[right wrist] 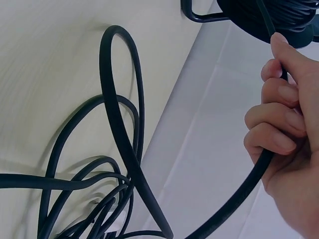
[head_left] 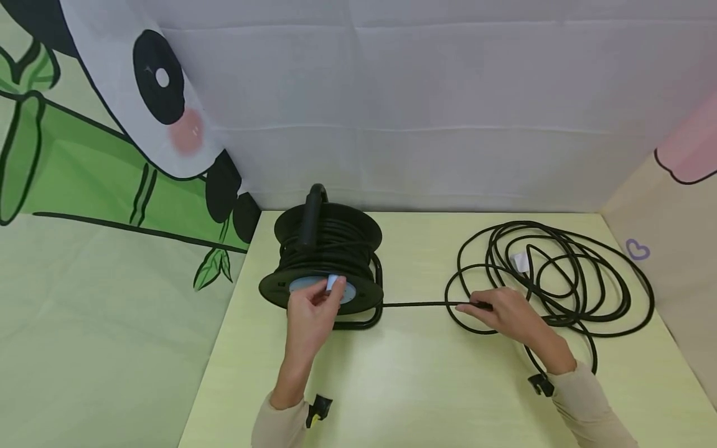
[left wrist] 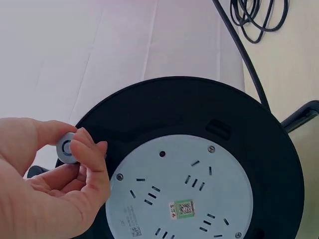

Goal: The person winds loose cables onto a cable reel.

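Observation:
A black cable reel (head_left: 271,287) stands on the left part of the table, its drum wound with cable. My left hand (head_left: 310,317) pinches the small pale knob (head_left: 332,282) on the reel's near side between thumb and fingers. In the left wrist view this round grey knob (left wrist: 65,148) sits at the edge of the slotted light disc (left wrist: 167,172). My right hand (head_left: 506,314) grips the black cable (head_left: 414,304), which runs straight from the reel. The right wrist view has fingers curled round the cable (right wrist: 232,199), whose slack hangs below the hand.
Loose loops of black cable (head_left: 571,249) lie on the table's right side, with a white piece (head_left: 520,261) among them. The reel's black handle (head_left: 310,218) rises on top; its tubular frame (head_left: 358,325) rests on the table (head_left: 414,386). A pale cloth wall (head_left: 420,124) borders the back.

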### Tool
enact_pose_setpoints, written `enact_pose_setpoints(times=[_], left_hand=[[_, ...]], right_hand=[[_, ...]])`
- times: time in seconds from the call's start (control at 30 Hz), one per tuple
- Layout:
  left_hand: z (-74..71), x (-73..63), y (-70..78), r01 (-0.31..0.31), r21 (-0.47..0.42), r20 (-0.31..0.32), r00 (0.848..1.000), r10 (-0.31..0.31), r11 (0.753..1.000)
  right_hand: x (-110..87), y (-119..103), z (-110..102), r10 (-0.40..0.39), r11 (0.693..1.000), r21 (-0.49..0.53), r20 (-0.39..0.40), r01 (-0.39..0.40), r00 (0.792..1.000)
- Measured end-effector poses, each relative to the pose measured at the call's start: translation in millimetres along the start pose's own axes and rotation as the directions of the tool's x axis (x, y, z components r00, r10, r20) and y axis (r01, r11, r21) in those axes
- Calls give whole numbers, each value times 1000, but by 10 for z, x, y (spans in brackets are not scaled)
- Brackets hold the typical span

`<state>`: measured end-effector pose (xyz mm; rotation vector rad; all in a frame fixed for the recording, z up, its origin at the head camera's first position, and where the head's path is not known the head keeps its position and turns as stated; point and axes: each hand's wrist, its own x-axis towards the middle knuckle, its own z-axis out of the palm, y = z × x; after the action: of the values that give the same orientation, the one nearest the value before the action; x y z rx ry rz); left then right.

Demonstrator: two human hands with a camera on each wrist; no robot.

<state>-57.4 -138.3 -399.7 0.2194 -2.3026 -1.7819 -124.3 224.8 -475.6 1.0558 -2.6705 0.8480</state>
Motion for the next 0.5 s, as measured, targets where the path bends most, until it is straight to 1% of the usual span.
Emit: enact_pose_setpoints(times=[0.07, 0.17, 0.33, 0.43, 0.5], left_hand=[[25, -5, 2, -15, 22, -2, 1000, 15, 1000], [65, -10, -2, -21, 36, 1, 1000, 21, 999], [130, -19, -19, -17, 20, 16, 1000, 16, 1000], [163, -23, -45, -22, 5, 34, 999, 22, 1000], [187, -27, -79, -24, -8, 58, 998, 25, 1000]], right_hand=[[0, -3, -5, -2, 1000, 3, 1, 2, 1000], [3, -5, -14, -6, 1000, 7, 1, 6, 1000], [1, 4, -26, 1, 1000, 4, 10, -1, 1000], [-12, 21, -36, 31, 999, -5, 5, -31, 999], [-27, 34, -41, 58, 998, -10, 1, -58, 998]])
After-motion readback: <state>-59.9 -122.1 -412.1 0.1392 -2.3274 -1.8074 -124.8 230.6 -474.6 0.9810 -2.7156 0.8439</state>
